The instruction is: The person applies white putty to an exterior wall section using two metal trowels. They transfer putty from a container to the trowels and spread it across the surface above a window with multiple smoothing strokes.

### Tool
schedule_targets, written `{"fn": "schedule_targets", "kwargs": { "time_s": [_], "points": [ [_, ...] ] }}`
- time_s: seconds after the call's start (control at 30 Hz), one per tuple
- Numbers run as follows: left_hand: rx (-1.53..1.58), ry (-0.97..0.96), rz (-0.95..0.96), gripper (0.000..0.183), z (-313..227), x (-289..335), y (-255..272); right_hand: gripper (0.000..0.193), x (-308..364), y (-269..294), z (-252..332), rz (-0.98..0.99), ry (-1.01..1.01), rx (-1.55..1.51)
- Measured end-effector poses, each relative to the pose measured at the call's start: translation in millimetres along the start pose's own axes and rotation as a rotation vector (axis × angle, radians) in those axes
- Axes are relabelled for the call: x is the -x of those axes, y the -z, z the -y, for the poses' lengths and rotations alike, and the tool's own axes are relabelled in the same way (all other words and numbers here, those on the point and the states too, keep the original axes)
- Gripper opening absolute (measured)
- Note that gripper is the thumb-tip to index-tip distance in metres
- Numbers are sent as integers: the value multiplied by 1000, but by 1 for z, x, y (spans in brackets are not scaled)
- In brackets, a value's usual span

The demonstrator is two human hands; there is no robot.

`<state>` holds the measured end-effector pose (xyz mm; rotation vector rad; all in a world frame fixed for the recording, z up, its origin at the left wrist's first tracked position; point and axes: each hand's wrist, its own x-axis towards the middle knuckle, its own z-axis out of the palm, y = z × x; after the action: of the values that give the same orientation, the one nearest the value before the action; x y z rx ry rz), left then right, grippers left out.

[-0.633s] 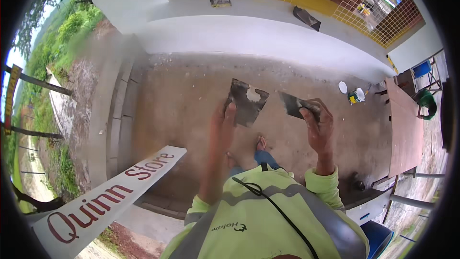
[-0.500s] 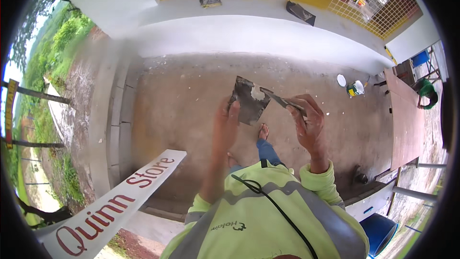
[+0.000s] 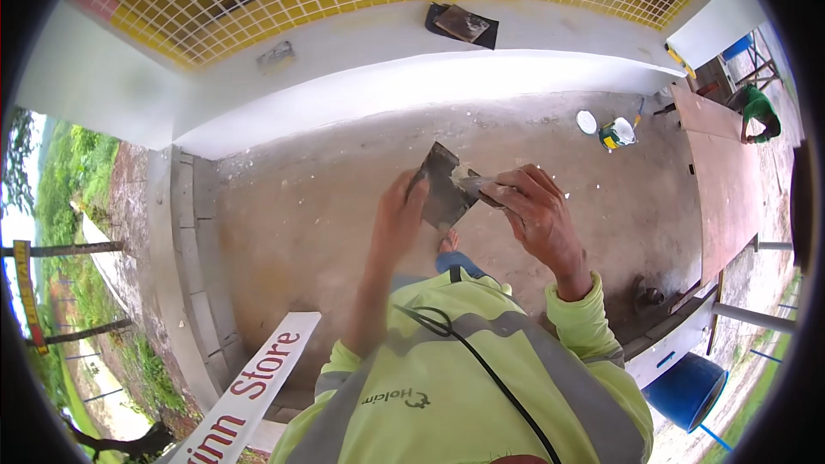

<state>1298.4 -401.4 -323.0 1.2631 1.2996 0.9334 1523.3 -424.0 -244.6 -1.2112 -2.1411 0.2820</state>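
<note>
My left hand (image 3: 398, 210) grips the edge of a dark, roughly square flat plate (image 3: 443, 199), thumb on its face, in front of my chest. A lump of pale putty (image 3: 462, 175) sits near the plate's right side. My right hand (image 3: 537, 213) is closed on a thin, dark flat scraper (image 3: 483, 192), smeared with pale residue. Its edge reaches the putty and overlaps the plate's right side. The fingers hide part of the scraper, so its full shape cannot be made out.
Ahead runs a white ledge (image 3: 361, 56) under yellow-framed mesh, holding dark sheets (image 3: 462, 26) and a small grey piece (image 3: 276, 55). An open bucket (image 3: 617, 134) and its lid (image 3: 586, 122) stand on the floor. Right are a board table (image 3: 722, 180) and a person in green (image 3: 760, 113); a lettered sign (image 3: 258, 378) stands lower left.
My right hand has brought the scraper left, onto the plate's putty, and the pale patch looks smaller. The plate has tilted slightly. My view has shifted, bringing more of the ledge's left into sight.
</note>
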Motion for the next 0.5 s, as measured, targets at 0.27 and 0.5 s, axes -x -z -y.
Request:
{"fn": "schedule_targets", "kwargs": {
  "time_s": [0.27, 0.5],
  "points": [
    [-11, 78, 63, 30, -4, -120, -62, 24, -41, 8, -114, 184, -38, -6],
    [60, 96, 169, 35, -4, -263, -75, 23, -89, 21, -252, -48, -697, -864]
  ]
}}
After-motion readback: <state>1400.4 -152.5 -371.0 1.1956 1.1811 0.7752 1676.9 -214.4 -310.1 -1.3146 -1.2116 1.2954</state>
